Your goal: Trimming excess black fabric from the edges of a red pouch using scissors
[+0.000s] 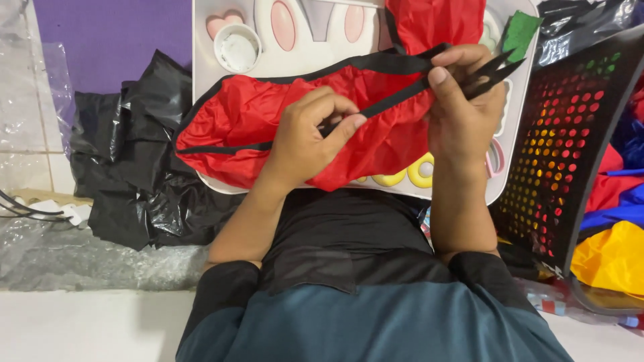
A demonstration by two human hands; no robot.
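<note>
A purple wall (111, 40) rises behind the crumpled black plastic bags (134, 167); pale tiles sit left of them, white floor (87, 325) below.

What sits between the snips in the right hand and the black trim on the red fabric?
Nothing visible. The right hand holds the black snips right at the black trim of the red fabric; the left hand pinches the trim lower down.

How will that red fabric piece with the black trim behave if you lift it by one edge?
Probably floppy: the red fabric piece sags and wrinkles between the left hand and right hand. Likely light, since fingertip pinches on the black trim hold it up. Its sheen suggests it may be somewhat slippery, so it could slide off the white tray.
</note>
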